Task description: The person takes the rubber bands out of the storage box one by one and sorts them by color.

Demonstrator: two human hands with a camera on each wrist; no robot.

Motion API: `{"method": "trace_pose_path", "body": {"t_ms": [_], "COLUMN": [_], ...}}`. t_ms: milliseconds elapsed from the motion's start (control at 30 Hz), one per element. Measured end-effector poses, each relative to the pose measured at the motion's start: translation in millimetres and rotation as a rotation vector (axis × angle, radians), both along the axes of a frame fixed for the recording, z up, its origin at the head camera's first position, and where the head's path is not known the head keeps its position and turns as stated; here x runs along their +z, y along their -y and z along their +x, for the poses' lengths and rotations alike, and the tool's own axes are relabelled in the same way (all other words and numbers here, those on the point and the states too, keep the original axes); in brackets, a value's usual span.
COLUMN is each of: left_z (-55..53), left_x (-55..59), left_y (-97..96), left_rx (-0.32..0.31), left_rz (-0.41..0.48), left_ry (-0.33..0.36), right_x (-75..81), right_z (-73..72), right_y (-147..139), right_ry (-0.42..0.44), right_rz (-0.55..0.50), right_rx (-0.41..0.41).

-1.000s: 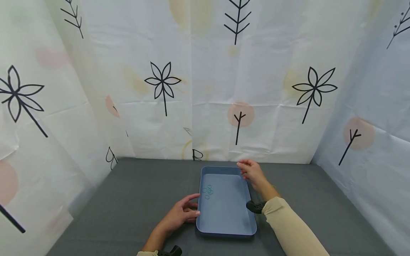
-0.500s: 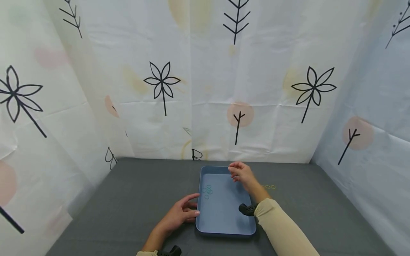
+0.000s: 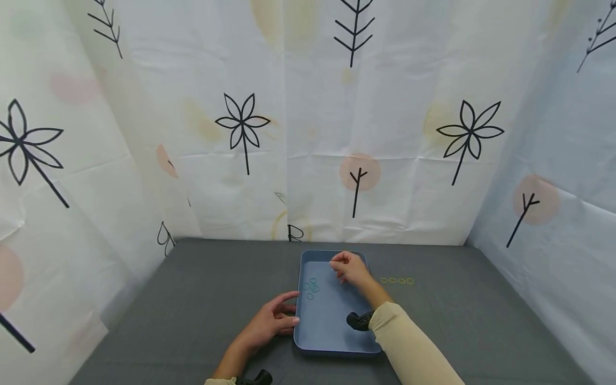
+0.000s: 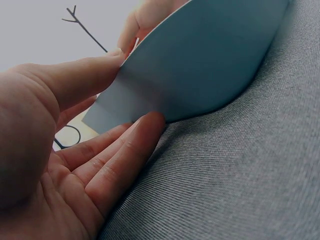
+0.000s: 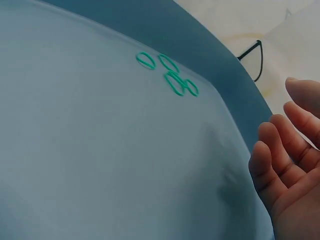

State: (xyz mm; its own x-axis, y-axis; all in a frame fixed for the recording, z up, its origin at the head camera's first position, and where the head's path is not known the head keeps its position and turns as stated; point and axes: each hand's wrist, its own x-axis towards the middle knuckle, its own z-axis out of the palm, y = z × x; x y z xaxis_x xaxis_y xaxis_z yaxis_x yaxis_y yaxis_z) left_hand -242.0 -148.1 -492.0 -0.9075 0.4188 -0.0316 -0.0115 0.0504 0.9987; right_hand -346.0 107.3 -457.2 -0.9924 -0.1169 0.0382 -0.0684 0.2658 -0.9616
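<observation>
A blue rectangular tray (image 3: 337, 326) lies on the grey table. Several thin green rubber bands (image 3: 313, 289) lie together on its floor by the left wall; these green bands (image 5: 172, 77) also show in the right wrist view. My left hand (image 3: 269, 321) touches the tray's left side, its thumb (image 4: 95, 72) at the rim and fingertips (image 4: 152, 122) low on the outer wall. Over the tray's far part is my right hand (image 3: 351, 270), its fingers loosely bent. Between thumb and fingers of the right hand (image 5: 292, 150) nothing shows in the right wrist view.
To the right of the tray, several yellow bands (image 3: 397, 280) lie in a row on the grey tabletop (image 3: 457, 321). A white cloth (image 3: 308, 133) printed with plants hangs behind and at both sides. Each wrist wears a black device (image 3: 360, 321).
My right hand has moved left and slightly toward me, from the tray's far right corner to over its floor, uncovering the yellow bands. The left hand stays at the tray's side.
</observation>
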Motion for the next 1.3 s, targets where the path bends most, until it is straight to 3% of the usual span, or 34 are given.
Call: {"method": "trace_pose_path", "body": {"t_ms": [600,1300], "left_z": [-2.7,-1.5], "left_x": [-3.0,-0.4], "left_y": [1.2,-0.9], "left_rx": [-0.030,-0.022], "left_rz": [0.037,0.038], "left_ry": [0.001,0.013], "right_x": [-15.0,-23.8], "right_z": [5.8,7.2], "right_y": [31,39], "right_ry": [-0.044,-0.170], "right_rz": [0.080,0.359], "right_rx": [0.040,0.102]}}
